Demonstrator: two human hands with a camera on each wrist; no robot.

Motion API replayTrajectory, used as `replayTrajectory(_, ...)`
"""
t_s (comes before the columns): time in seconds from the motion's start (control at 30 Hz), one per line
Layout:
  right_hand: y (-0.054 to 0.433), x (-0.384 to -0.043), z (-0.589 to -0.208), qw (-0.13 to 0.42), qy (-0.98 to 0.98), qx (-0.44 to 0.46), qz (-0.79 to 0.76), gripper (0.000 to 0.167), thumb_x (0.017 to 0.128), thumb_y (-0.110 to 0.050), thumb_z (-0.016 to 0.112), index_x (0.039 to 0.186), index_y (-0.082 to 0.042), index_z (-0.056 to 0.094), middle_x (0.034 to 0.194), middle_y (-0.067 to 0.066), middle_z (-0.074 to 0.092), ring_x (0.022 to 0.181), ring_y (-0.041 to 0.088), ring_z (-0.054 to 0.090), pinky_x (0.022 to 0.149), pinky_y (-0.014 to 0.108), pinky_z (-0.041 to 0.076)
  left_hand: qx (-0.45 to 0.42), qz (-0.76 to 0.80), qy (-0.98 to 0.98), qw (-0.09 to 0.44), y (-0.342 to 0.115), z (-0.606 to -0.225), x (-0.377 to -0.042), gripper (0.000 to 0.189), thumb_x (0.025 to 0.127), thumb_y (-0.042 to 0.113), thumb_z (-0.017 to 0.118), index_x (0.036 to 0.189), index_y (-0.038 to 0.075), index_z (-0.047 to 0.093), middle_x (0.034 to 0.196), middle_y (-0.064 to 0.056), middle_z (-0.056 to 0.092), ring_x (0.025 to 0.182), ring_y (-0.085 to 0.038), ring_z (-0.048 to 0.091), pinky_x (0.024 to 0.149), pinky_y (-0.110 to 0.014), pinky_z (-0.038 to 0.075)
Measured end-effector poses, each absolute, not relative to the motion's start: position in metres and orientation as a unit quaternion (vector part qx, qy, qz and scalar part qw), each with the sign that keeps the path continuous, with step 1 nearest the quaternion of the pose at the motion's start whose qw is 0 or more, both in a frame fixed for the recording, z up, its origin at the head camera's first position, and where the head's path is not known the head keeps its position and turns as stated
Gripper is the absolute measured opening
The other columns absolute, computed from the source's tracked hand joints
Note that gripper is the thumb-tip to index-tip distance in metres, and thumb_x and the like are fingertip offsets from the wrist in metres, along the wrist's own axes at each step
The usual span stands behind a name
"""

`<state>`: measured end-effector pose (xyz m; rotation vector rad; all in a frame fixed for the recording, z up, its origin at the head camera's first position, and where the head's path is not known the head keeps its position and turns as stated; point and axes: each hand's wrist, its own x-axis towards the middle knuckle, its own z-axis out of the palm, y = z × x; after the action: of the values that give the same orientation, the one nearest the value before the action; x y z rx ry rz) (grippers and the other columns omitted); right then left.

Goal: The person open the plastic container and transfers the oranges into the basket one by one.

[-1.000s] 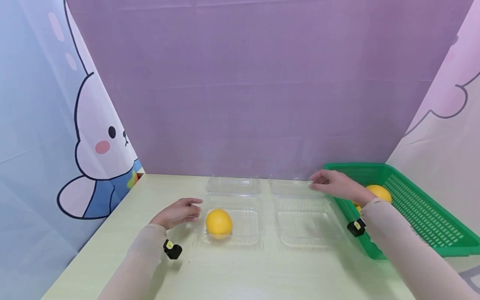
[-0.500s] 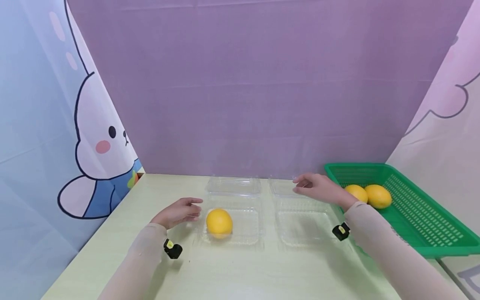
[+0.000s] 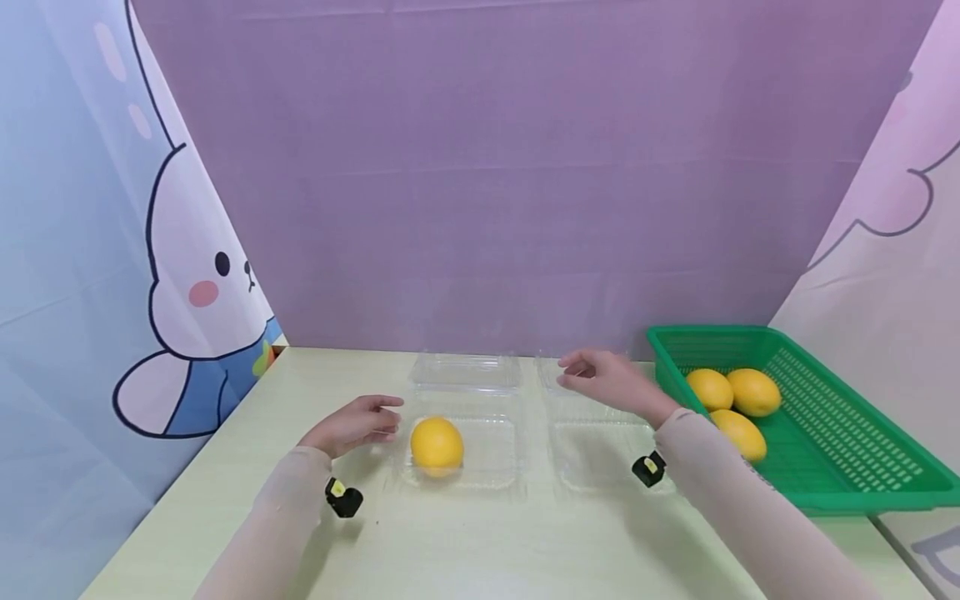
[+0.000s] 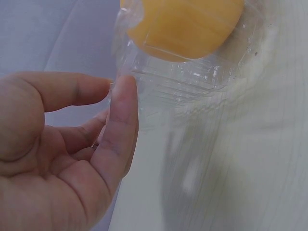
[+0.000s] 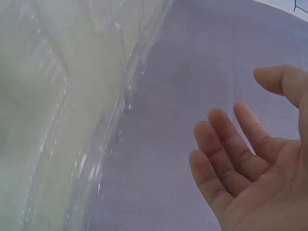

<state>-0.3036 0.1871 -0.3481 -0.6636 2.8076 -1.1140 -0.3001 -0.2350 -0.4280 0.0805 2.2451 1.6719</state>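
Observation:
A lemon [image 3: 437, 447] sits in the left half of a clear plastic clamshell box [image 3: 491, 467], whose lid [image 3: 467, 372] is folded back behind it. At the box's left side is my left hand [image 3: 358, 427]; in the left wrist view its thumb and index finger pinch the thin plastic rim. My right hand [image 3: 594, 379] hovers above a second clear clamshell box [image 3: 600, 467] with no lemon in it. Relaxed and slightly bent, the right fingers [image 5: 211, 134] hold nothing, and the thumb stands apart from them.
On the right stands a green plastic basket [image 3: 847, 502] with three lemons [image 3: 753, 392] in its left part. A purple cloth [image 3: 480, 183] hangs behind the pale table [image 3: 450, 550]. Printed cloths hang at both sides.
My right hand has moved left, away from the basket and across the second box's lid, uncovering the lemons in the basket. The left hand and its lemon have stayed put.

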Motion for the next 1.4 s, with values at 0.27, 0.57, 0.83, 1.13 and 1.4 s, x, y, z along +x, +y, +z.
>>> replayTrajectory(0.27, 0.164, -0.302, -0.356, 0.028, 0.889, -0.232, -0.393, 0.038, 0.098, -0.030, 0.067, 0.125, -0.004, 0.064, 0.114, 0.008, 0.066, 0.107, 0.026, 0.062, 0.093, 0.046, 0.052, 0.029, 0.592, 0.788, 0.168, -0.236, -0.432, -0.303, 0.050, 0.102, 0.007, 0.054, 0.147, -0.007, 0.038, 0.136, -0.026, 0.046, 0.112, -0.033, 0.054, 0.094, -0.037, 0.054)
replayTrajectory(0.57, 0.134, -0.300, -0.365, 0.031, 0.882, -0.240, -0.404, 0.036, 0.096, -0.030, 0.069, 0.124, -0.008, 0.065, 0.114, 0.004, 0.066, 0.107, 0.022, 0.062, 0.091, 0.042, 0.053, 0.038, 0.594, 0.786, 0.166, -0.237, -0.433, -0.303, 0.050, 0.102, 0.005, 0.053, 0.148, -0.009, 0.037, 0.133, -0.027, 0.047, 0.110, -0.034, 0.054, 0.092, -0.036, 0.055)
replayTrajectory(0.83, 0.114, -0.300, -0.376, 0.034, 0.871, -0.242, -0.426, 0.036, 0.095, -0.030, 0.070, 0.124, -0.009, 0.065, 0.114, 0.003, 0.066, 0.105, 0.021, 0.062, 0.088, 0.039, 0.054, 0.050, 0.595, 0.784, 0.173, -0.236, -0.430, -0.299, 0.052, 0.102, 0.006, 0.053, 0.148, -0.010, 0.035, 0.134, -0.027, 0.046, 0.109, -0.033, 0.054, 0.093, -0.037, 0.055)
replayTrajectory(1.13, 0.095, -0.300, -0.386, 0.047, 0.866, -0.244, -0.434, 0.038, 0.093, -0.033, 0.071, 0.124, -0.011, 0.064, 0.119, 0.007, 0.065, 0.107, 0.022, 0.061, 0.088, 0.039, 0.054, 0.051, 0.596, 0.783, 0.171, -0.236, -0.431, -0.301, 0.053, 0.101, 0.007, 0.055, 0.148, -0.010, 0.036, 0.130, -0.027, 0.048, 0.107, -0.033, 0.054, 0.090, -0.034, 0.055)
replayTrajectory(1.4, 0.078, -0.295, -0.394, 0.063, 0.858, -0.247, -0.445, 0.038, 0.092, -0.034, 0.072, 0.123, -0.013, 0.064, 0.118, 0.002, 0.063, 0.106, 0.021, 0.061, 0.088, 0.037, 0.054, 0.049, 0.596, 0.783, 0.173, -0.236, -0.431, -0.301, 0.053, 0.102, 0.007, 0.054, 0.148, -0.009, 0.035, 0.133, -0.027, 0.047, 0.110, -0.033, 0.054, 0.091, -0.034, 0.055)
